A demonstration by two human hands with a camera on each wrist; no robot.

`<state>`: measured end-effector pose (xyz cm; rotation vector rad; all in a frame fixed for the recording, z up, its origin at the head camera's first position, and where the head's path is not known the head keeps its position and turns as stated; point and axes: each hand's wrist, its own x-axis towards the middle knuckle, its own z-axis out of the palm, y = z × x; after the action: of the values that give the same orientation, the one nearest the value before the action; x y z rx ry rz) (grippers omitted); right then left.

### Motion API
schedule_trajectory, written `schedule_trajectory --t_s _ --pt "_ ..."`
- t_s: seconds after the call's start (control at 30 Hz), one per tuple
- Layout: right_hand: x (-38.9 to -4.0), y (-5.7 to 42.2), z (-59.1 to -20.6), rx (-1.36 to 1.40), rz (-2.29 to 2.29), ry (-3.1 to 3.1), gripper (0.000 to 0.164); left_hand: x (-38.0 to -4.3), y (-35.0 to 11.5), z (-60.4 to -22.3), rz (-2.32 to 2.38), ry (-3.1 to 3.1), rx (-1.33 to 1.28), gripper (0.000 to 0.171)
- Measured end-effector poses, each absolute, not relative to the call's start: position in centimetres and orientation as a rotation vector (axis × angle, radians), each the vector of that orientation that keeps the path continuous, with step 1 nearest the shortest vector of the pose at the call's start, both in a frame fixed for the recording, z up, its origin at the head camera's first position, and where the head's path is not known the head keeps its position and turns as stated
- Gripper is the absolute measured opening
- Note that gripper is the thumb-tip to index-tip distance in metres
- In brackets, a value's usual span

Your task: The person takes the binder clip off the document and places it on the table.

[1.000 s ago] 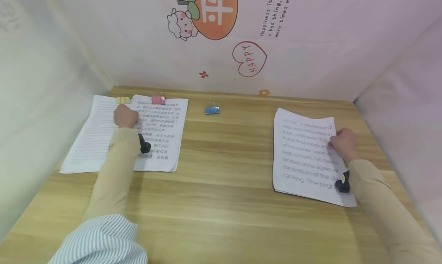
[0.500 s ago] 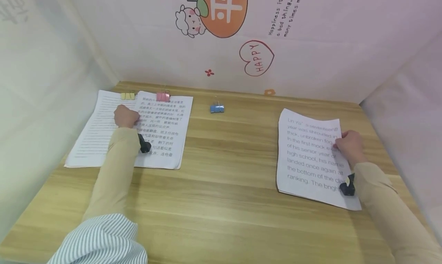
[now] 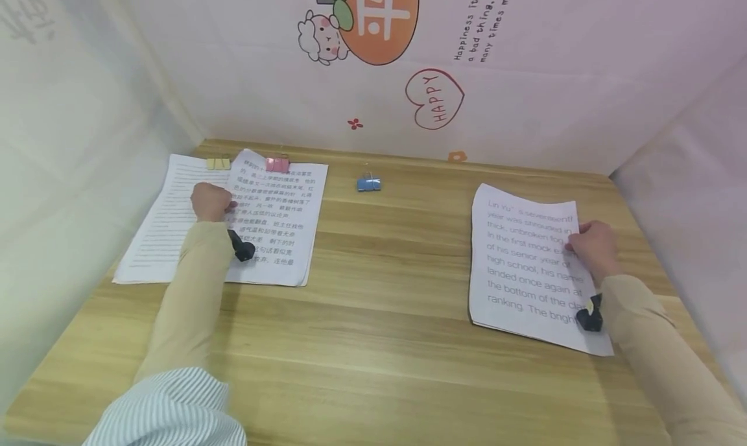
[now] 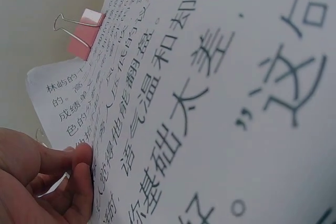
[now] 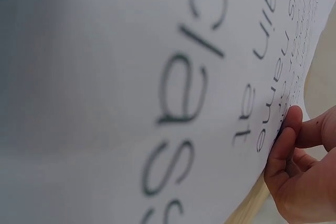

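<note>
My left hand [image 3: 211,201] pinches the left edge of a stack of Chinese-text sheets [image 3: 274,238]. A pink binder clip [image 3: 277,164] sits at the top of that stack, whose upper left corner bends up. In the left wrist view the thumb and curled fingers [image 4: 81,182] meet at the paper's edge. Over on the right, my right hand [image 3: 594,248] grips the right edge of a stack of large-print English sheets [image 3: 519,264]. The right wrist view shows its fingertips [image 5: 281,148] at that edge, with the far side of the paper hidden.
Left of the Chinese text lies a stack of finely lined sheets [image 3: 157,232] with a yellow binder clip [image 3: 218,164] at its top. A blue binder clip [image 3: 368,184] stands on the wooden table [image 3: 385,342] between the stacks. White cloth walls [image 3: 245,76] surround the table.
The head view has shifted slightly. The upper left corner of the Chinese-text sheets has bent upward under the left hand's pull at the edge. The right hand keeps its grip on the English sheets.
</note>
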<state>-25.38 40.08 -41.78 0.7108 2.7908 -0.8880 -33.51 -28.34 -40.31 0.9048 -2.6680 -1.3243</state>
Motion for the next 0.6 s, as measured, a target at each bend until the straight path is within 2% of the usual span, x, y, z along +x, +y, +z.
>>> schedule_trajectory --t_s 0.6 --pt "-24.9 40.0 -41.6 0.718 -0.970 2.749 0.055 -32.4 -28.6 -40.7 -1.736 -2.491 0.880 0.048"
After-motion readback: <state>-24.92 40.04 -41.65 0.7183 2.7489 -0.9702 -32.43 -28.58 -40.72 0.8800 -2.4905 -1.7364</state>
